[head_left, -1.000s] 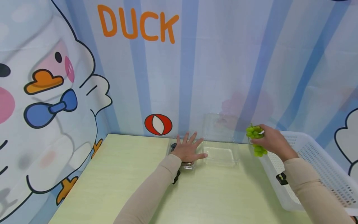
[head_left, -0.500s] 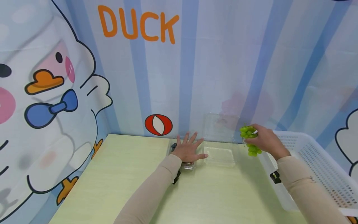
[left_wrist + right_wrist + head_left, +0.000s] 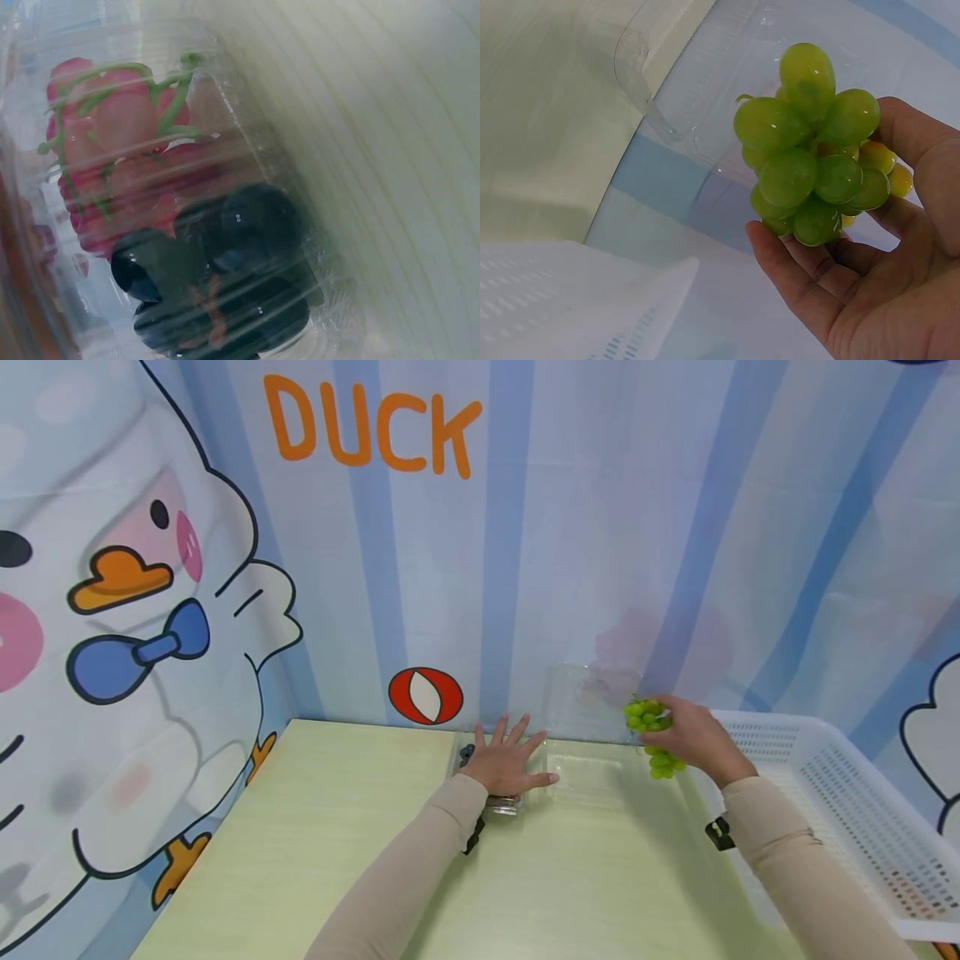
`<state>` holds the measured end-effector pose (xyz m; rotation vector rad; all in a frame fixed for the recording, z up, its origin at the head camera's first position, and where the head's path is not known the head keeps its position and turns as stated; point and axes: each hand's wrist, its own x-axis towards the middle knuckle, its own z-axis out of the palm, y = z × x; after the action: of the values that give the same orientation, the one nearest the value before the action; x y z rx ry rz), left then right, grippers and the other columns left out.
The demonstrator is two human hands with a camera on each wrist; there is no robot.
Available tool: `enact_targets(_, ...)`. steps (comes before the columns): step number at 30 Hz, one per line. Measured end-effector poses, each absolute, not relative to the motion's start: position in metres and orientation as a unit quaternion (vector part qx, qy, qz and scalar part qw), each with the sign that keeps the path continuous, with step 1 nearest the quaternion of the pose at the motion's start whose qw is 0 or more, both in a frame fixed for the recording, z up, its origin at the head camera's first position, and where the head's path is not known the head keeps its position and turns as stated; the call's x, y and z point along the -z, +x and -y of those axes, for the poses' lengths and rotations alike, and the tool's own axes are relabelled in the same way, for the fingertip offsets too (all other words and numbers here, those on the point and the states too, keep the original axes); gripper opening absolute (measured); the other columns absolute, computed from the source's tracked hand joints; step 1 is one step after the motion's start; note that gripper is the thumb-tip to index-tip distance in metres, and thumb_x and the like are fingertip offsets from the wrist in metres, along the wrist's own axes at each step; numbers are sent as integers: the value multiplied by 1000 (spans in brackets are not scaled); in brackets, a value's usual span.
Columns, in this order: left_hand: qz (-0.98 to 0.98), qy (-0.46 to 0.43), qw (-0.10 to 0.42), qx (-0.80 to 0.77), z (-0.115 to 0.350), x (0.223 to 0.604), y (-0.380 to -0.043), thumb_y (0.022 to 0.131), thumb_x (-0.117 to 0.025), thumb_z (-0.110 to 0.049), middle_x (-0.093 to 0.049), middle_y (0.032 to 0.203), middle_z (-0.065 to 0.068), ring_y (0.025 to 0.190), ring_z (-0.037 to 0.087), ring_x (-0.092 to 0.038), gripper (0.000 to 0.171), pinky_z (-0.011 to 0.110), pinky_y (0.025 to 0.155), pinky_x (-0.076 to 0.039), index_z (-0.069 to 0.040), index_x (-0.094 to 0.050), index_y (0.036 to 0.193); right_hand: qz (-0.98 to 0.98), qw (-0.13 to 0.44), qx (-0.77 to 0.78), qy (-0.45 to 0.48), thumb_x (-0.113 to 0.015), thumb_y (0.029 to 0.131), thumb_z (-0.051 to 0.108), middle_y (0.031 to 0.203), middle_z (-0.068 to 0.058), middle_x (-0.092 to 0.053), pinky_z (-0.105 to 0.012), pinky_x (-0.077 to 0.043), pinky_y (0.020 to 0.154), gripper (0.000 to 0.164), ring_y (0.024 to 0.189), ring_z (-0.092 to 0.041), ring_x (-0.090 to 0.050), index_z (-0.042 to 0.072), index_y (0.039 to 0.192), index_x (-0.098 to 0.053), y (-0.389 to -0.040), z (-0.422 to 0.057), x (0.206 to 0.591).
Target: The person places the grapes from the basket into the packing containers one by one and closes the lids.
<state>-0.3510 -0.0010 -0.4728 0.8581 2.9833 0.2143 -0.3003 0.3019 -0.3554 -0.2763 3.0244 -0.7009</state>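
Observation:
My right hand (image 3: 686,735) grips a bunch of green grapes (image 3: 647,718) in the air, just over the right edge of an open clear plastic clamshell box (image 3: 592,777). In the right wrist view the grapes (image 3: 810,161) lie in my curled fingers (image 3: 810,292), with the box's raised lid (image 3: 705,82) behind them. My left hand (image 3: 506,760) lies flat with fingers spread on a shut clear box (image 3: 501,802) to the left. The left wrist view shows that box (image 3: 172,225) holding red and dark grapes.
A white perforated plastic basket (image 3: 825,793) stands at the right of the pale green table (image 3: 337,860). A cartoon duck curtain (image 3: 480,527) closes the back and left side right behind the boxes.
My right hand has carried the green grapes leftward from above the basket's rim to the open box's right edge. The left hand has stayed flat on the shut box.

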Motion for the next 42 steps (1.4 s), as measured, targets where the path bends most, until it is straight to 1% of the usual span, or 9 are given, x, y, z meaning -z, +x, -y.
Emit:
enact_targets(4,-959,276,14,-66,1,472,-350,95,-35,-79,-1,172,4,157,40,-1,85,76,115,-4,-33,-19,164,-970,15,226,-85,-71,95,37,127,-30,-61,-56,-54,85,76,107,-41,-64,-3,152,-39,-302,-300,358)
enact_targets(10,-958,277,11,-68,2,468,-347,95,-36,-79,-4,172,5,157,40,-3,85,76,115,-6,-33,-20,164,-970,-1,226,-88,-72,94,32,125,-29,-62,-57,-53,85,73,103,-39,-65,-3,150,-42,-305,-298,361)
enact_targets(14,-959,277,12,-65,3,467,-346,95,-34,-79,-3,172,5,157,40,-3,84,75,116,-6,-35,-18,164,-969,-10,230,-94,-74,94,29,123,-28,-63,-57,-52,87,71,102,-38,-65,-2,149,-44,-306,-294,363)
enact_targets(17,-958,278,14,-66,3,467,-346,95,-35,-78,-3,172,5,157,40,-3,84,75,116,-5,-34,-19,164,-967,-12,235,-97,-74,93,29,122,-27,-64,-57,-52,87,70,102,-37,-64,-2,149,-45,-307,-291,366)
enact_targets(21,-958,279,14,-69,3,468,-347,95,-36,-79,-4,172,5,157,41,-3,85,75,115,-5,-32,-21,164,-965,-5,245,-97,-75,93,30,124,-26,-63,-56,-53,88,70,105,-37,-64,0,149,-46,-309,-288,369)
enact_targets(24,-958,280,17,-68,3,470,-349,95,-35,-79,-2,172,5,157,40,-2,85,76,115,-4,-33,-20,164,-964,-4,247,-96,-75,93,31,126,-26,-62,-57,-52,89,69,108,-38,-63,1,149,-47,-311,-287,372)
enact_targets(28,-957,280,18,-71,3,472,-352,94,-36,-80,-2,172,4,157,40,0,85,76,115,-3,-33,-20,164,-965,-8,245,-97,-74,94,29,126,-26,-62,-57,-52,89,67,108,-39,-63,1,148,-47,-312,-285,373)
enact_targets(34,-958,278,13,-70,2,472,-353,94,-36,-80,-3,172,5,157,40,-2,86,76,115,-5,-33,-20,164,-963,-7,249,-98,-73,95,26,129,-27,-60,-59,-52,90,67,111,-41,-61,0,149,-46,-314,-282,375)
enact_targets(42,-958,278,13,-67,2,472,-351,95,-36,-79,-3,172,5,157,40,-2,85,76,115,-5,-32,-21,164,-963,-5,250,-104,-74,94,28,129,-27,-61,-58,-52,90,66,111,-41,-61,1,147,-47,-318,-279,382)
